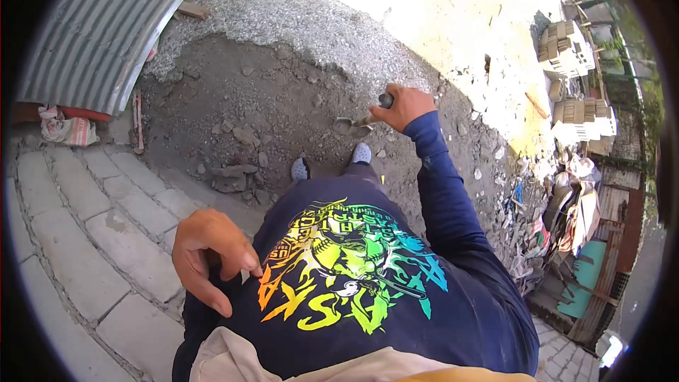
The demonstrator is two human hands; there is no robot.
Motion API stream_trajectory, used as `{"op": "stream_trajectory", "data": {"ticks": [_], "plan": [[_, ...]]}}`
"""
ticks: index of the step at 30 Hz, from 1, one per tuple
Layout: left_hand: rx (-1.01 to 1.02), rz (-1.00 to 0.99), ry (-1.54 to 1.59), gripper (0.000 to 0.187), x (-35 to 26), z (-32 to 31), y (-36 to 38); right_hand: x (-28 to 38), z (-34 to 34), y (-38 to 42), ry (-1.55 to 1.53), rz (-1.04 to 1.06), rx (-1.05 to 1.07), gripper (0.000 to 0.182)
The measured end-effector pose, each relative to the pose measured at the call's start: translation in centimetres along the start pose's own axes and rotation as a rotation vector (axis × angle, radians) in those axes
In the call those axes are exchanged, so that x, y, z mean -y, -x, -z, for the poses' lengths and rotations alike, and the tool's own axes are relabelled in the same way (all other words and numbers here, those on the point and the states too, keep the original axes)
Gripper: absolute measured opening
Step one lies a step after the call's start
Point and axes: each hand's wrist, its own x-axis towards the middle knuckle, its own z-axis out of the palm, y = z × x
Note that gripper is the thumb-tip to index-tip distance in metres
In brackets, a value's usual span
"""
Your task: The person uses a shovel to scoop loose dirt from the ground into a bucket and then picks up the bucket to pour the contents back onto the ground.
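My right hand [404,107] is closed round the dark handle of a small metal hand tool [357,124], held out over grey dirt and rubble ahead of my feet. The tool's head points left, above the shoes. My left hand [212,258] is raised near my chest at the lower left, its fingers curled but apart, with nothing in it. Between the hands spreads my dark shirt with a bright printed design. Both of my patterned shoes [361,153] stand at the edge of the dirt.
A concrete block wall [106,226] runs along the left, below a corrugated metal sheet [106,21]. Gravel [283,7] lies beyond the dirt. Stacked blocks [566,49], mixed debris and a teal panel [583,277] are at the right.
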Motion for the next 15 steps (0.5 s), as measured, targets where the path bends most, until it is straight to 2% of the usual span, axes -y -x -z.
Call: {"op": "stream_trajectory", "data": {"ticks": [3, 4, 6, 7, 8, 10, 11, 13, 15], "plan": [[0.024, 0.034, 0.097, 0.063, -0.6, 0.5, -0.5, -0.3, 0.1, 0.7, -0.019, -0.006, 0.026, 0.049], [0.020, 0.046, 0.099, 0.063, -0.6, 0.6, -0.6, -0.7, -0.2, 0.9, -0.044, 0.014, -0.042, 0.051], [0.124, 0.130, 0.164, 0.064, -0.9, 2.6, -0.4, -1.4, -0.8, 0.8, -0.056, 0.012, -0.074, 0.051], [0.038, 0.110, 0.260, 0.063, -0.7, 2.9, -0.8, -1.5, -0.7, 0.9, -0.059, -0.008, -0.075, 0.051], [-0.024, 0.072, 0.213, 0.058, -0.5, 3.7, -1.2, -1.7, -0.3, 0.9, -0.044, -0.008, -0.049, 0.052], [-0.253, 0.096, -0.047, 0.053, 0.3, 6.1, -1.5, -1.8, -0.1, 1.3, -0.052, -0.020, -0.047, 0.049], [-0.221, 0.074, -0.053, 0.053, 1.2, 7.9, -1.7, -2.0, 0.1, 1.5, -0.056, -0.027, -0.041, 0.050], [-0.559, 0.347, -0.507, 0.046, 4.3, 12.0, -1.8, -2.1, 0.4, 2.0, -0.076, -0.048, -0.018, 0.052], [-0.717, 0.710, -0.799, 0.039, 9.0, 16.3, 0.0, -2.4, 0.6, 2.3, -0.069, -0.063, -0.022, 0.052]]}}
